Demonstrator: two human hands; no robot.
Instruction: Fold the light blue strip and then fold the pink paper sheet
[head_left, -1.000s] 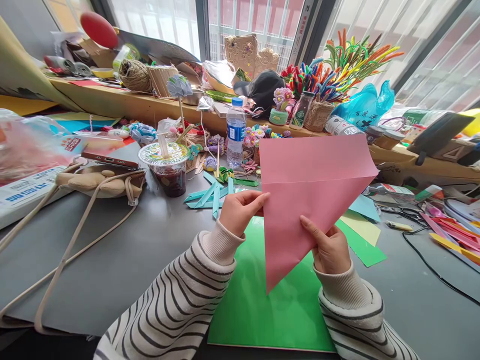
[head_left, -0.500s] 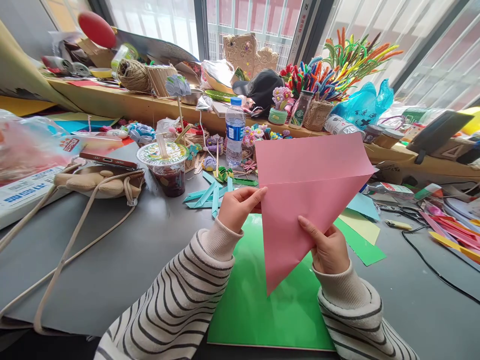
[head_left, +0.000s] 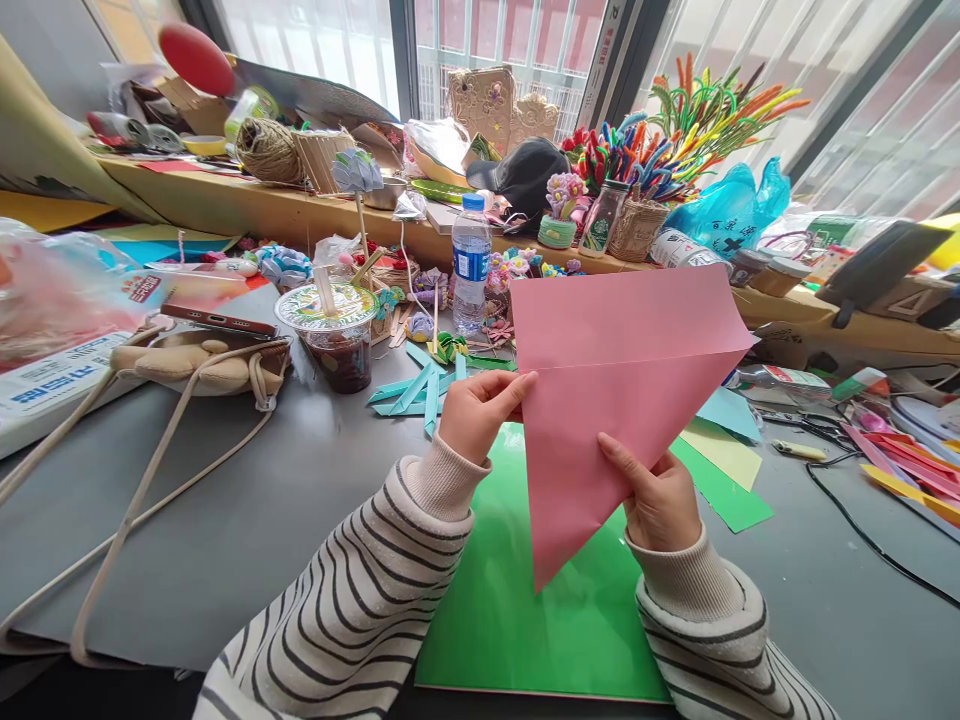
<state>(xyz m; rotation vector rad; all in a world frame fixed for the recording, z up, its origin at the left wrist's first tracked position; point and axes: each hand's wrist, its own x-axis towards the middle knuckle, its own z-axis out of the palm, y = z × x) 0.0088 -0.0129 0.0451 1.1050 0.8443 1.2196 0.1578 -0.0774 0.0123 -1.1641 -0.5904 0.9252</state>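
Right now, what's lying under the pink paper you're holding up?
Below the pink paper, held by the left hand and right hand, a green sheet lies on the grey table. Whatever lies directly behind the paper is hidden.

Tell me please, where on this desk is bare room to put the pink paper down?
Bare grey table lies left of the green sheet, below the bag straps, and at the near right past the black cable. The pink paper is held in the left hand and right hand. The back, around the water bottle and drink cup, is crowded.

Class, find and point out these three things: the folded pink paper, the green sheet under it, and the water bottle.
pink paper [head_left: 600, 400], head view, middle of the folded triangle.
green sheet [head_left: 502, 610], head view, bare lower left.
water bottle [head_left: 472, 262], head view, blue label.
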